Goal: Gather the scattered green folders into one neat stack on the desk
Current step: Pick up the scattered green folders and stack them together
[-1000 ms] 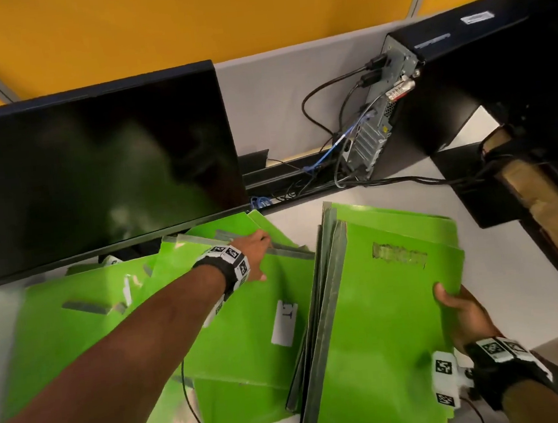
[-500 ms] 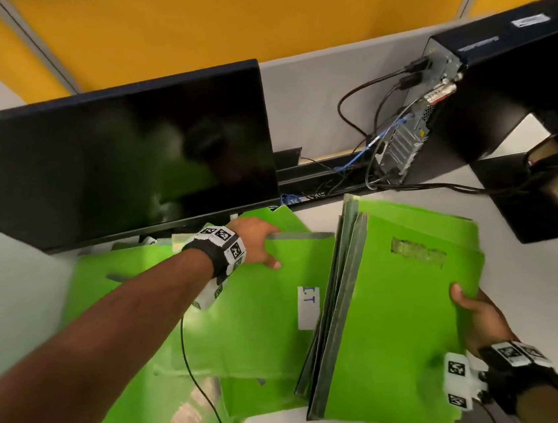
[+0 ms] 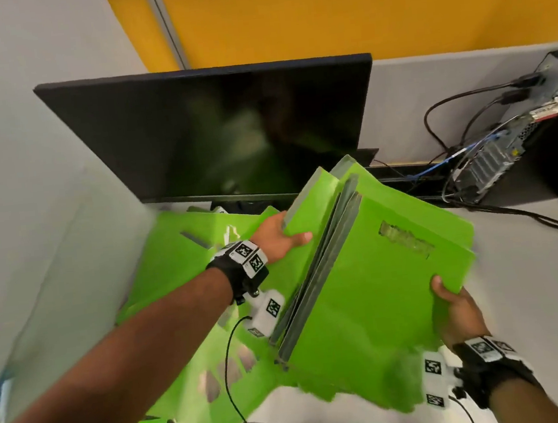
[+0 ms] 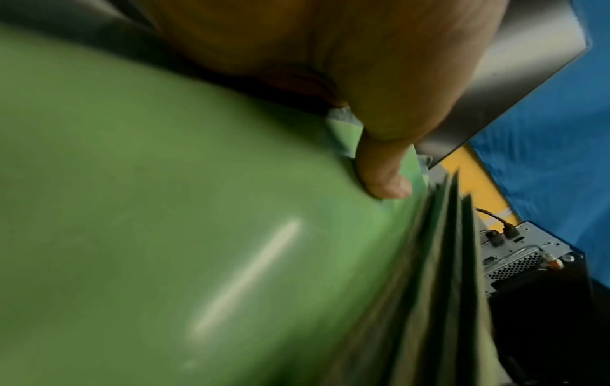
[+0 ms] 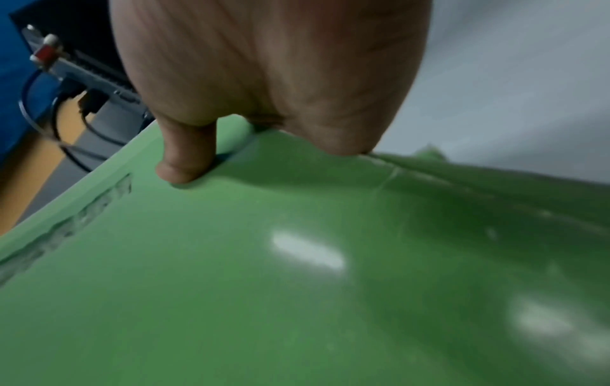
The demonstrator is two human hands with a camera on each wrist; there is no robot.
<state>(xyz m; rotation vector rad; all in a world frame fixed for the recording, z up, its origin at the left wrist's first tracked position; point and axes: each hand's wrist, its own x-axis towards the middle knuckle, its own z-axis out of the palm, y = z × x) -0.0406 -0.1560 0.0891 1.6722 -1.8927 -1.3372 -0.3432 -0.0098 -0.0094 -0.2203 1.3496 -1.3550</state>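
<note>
Left hand (image 3: 275, 239) lifted glossy green folder (image 3: 308, 208)

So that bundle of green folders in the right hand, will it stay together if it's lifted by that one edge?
Probably not tidily. The bundle of green folders is gripped only at its right edge by the right hand, and its spines fan apart on the far side, so it may splay. The covers look glossy, so layers could slide. The left hand pinching another folder could steady it.

Dark monitor (image 3: 227, 130) at the desk's back, cabled computer tower (image 3: 519, 151) to its right, yellow wall (image 3: 352, 7) behind
</note>
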